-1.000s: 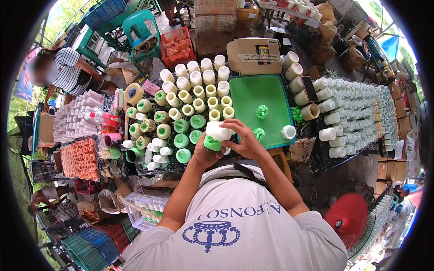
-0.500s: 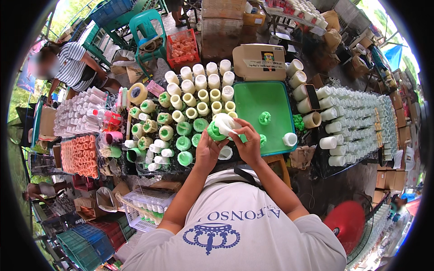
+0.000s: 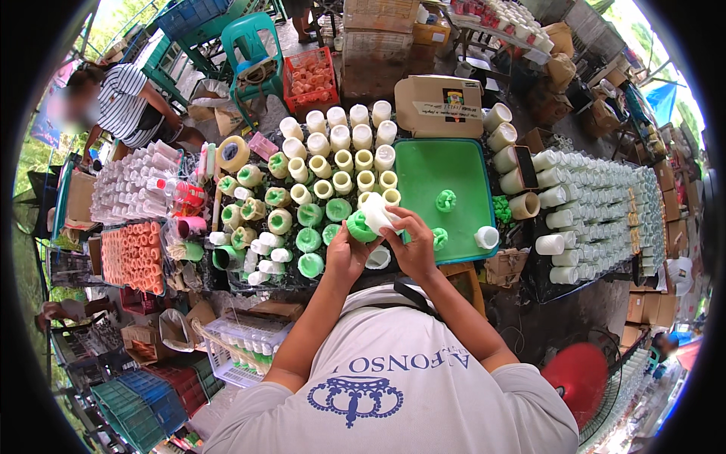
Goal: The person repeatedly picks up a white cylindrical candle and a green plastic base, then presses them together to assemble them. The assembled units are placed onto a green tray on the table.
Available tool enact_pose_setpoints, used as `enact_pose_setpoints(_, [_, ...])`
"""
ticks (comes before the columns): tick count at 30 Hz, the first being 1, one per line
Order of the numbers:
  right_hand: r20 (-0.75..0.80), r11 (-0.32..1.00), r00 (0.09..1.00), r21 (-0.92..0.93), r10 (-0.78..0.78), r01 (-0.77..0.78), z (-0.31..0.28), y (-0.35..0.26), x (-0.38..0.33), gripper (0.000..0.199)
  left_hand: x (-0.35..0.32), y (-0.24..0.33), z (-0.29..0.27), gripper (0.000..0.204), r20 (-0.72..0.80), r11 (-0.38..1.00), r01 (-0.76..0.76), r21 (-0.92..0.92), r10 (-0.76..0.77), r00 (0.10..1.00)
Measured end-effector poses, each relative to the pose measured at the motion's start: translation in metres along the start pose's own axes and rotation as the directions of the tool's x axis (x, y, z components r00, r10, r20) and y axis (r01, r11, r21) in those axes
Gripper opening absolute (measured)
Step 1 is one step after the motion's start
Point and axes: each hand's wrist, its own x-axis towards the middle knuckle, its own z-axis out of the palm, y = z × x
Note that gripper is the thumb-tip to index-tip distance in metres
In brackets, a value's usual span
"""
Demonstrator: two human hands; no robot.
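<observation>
Cylinders (image 3: 340, 138) crowd the table (image 3: 296, 285); left fingers (image 3: 369, 247) clamp green piece (image 3: 358, 227), right fingers (image 3: 408, 220) white cover (image 3: 376, 212).

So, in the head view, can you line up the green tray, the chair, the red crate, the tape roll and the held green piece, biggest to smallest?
1. Green tray
2. Chair
3. Red crate
Unsure: tape roll and green piece look nearly alike; the piece is partly covered and looks nearer the camera.

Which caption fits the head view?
Left hand holding green piece, right hand gripping white piece, near green tray.
</observation>
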Motion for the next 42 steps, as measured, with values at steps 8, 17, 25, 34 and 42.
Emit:
enact_pose_setpoints(8, [0.092,0.998,0.994,0.038,-0.053,0.049,0.006,0.005,-0.004,0.022,0.016,-0.012,-0.025,0.048,-0.128,0.992,0.062,-0.108,-0.076,0.989])
enact_pose_setpoints(17, [0.146,0.942,0.944,-0.119,-0.295,0.313,0.008,-0.007,0.0,0.054,0.021,-0.005,-0.052,0.045,0.201,0.985,0.083,-0.153,-0.051,0.978])
enact_pose_setpoints(25, [0.281,0.975,0.958,-0.187,-0.064,0.12,0.008,-0.021,0.005,0.092,0.014,-0.007,-0.051,0.041,0.116,0.978,0.129,-0.165,-0.111,0.987])
enact_pose_setpoints(34, [0.215,0.986,0.975,-0.147,-0.048,0.081,0.01,-0.017,0.003,0.074,0.03,-0.022,-0.075,0.039,0.088,0.975,0.114,-0.191,-0.098,0.991])
enact_pose_setpoints(42, [0.185,0.988,0.979,-0.11,-0.086,0.108,0.011,-0.015,0.001,0.072,0.022,-0.02,-0.062,0.039,0.067,0.986,0.103,-0.132,-0.094,0.993])
